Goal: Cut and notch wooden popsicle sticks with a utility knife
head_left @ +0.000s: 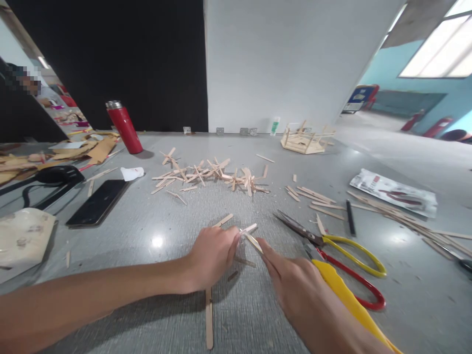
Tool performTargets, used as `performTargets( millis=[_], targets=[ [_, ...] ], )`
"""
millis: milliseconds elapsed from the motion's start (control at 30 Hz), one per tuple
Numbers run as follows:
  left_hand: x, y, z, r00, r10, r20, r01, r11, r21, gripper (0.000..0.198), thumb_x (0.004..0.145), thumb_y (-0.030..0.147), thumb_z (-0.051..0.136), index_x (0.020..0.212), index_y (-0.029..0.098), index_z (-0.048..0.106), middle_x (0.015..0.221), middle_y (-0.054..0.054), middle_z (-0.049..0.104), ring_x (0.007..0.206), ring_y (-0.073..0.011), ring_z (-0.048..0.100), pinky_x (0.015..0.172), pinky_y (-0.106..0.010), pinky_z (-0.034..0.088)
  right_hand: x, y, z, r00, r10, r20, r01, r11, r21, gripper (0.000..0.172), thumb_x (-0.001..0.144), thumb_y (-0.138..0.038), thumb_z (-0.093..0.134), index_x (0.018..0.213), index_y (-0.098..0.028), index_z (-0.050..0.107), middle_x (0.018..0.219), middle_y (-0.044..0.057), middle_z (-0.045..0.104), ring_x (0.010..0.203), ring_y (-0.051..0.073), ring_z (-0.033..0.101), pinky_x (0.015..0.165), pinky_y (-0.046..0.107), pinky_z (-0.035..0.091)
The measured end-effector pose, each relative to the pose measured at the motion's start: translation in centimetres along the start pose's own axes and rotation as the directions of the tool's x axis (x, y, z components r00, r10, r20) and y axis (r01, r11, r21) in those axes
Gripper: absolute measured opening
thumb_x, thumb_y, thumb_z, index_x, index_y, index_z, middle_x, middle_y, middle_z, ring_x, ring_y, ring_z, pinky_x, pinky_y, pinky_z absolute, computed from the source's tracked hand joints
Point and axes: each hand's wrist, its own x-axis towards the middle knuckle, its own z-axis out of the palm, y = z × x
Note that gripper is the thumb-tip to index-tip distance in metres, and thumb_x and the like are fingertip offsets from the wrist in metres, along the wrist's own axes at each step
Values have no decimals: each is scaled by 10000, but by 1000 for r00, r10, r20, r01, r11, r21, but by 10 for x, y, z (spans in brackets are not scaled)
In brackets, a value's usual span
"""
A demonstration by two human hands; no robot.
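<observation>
My left hand (216, 255) is closed over the middle of the table, pinching thin wooden craft sticks. A light stick end (250, 228) pokes out past its fingertips. Another craft stick (225, 220) shows behind the hand, and a longer stick (209, 322) extends from beneath it toward me. My right hand (289, 275) is closed on a narrow craft stick (254, 243), whose far tip meets the left fingertips. Scissors (317, 239) with one yellow and one red handle lie open beside the right hand. A yellow-handled tool (339, 287) is partly hidden by my right forearm.
Joined stick pieces (214, 172) are heaped farther back. A wooden stick frame (306, 140) and a glue tube (275, 126) stand near the panel. A red flask (125, 129), phone (99, 202) and cardboard scraps (101, 150) are left; a white packet (394, 191) lies right.
</observation>
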Motion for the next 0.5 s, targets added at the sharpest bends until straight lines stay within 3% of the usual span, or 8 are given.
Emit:
performTargets(
  millis=[100, 167, 233, 300, 400, 500],
  targets=[
    [0, 0, 0, 1000, 0, -8, 0, 1000, -2, 387, 1070, 264, 278, 767, 199, 511, 628, -1, 562, 563, -189, 563, 554, -301, 246, 8, -8, -9, 994, 106, 23, -109, 968, 224, 370, 1003, -220, 380, 1008, -216, 750, 738, 17, 695, 657, 159, 620, 635, 273, 489],
    [0, 0, 2, 1000, -9, -17, 9, 1000, -6, 391, 1070, 271, 272, 759, 202, 497, 616, 2, 545, 552, -188, 549, 551, -299, 238, 12, -11, -12, 974, 213, 73, -224, 888, 401, 343, 1007, -324, 433, 924, -231, 753, 690, -7, 642, 630, 146, 594, 583, 245, 467],
    [0, -1, 4, 1000, -16, -27, 15, 1000, -11, 399, 1074, 287, 261, 752, 205, 484, 606, 5, 529, 539, -185, 531, 548, -297, 236, 14, -12, -11, 911, 348, 221, -411, 727, 550, 320, 990, -408, 478, 949, -229, 740, 533, -47, 462, 469, 111, 443, 440, 214, 361],
    [0, -2, 6, 999, -19, -37, 18, 1000, -18, 398, 1073, 291, 258, 749, 208, 474, 607, 7, 520, 534, -183, 517, 549, -297, 236, 14, -9, -8, 815, 415, 404, -573, 473, 669, 312, 979, -466, 508, 1053, -229, 697, 499, -98, 276, 413, 86, 255, 375, 195, 232],
    [0, -3, 9, 999, -19, -46, 18, 999, -33, 386, 1069, 286, 264, 746, 212, 462, 604, 10, 505, 531, -182, 500, 551, -300, 225, 13, -4, -5, 739, 401, 542, -631, 132, 764, 237, 949, -445, 596, 1032, -225, 623, 570, -118, 240, 466, 69, 141, 384, 178, 141],
    [-1, -3, 9, 998, -24, -50, 22, 998, -52, 384, 1069, 292, 264, 742, 215, 451, 594, 14, 479, 525, -181, 478, 552, -302, 210, 15, 0, -6, 721, 355, 595, -640, 14, 768, 185, 931, -392, 624, 920, -217, 567, 594, -119, 235, 495, 70, 95, 394, 186, 99]
  ],
)
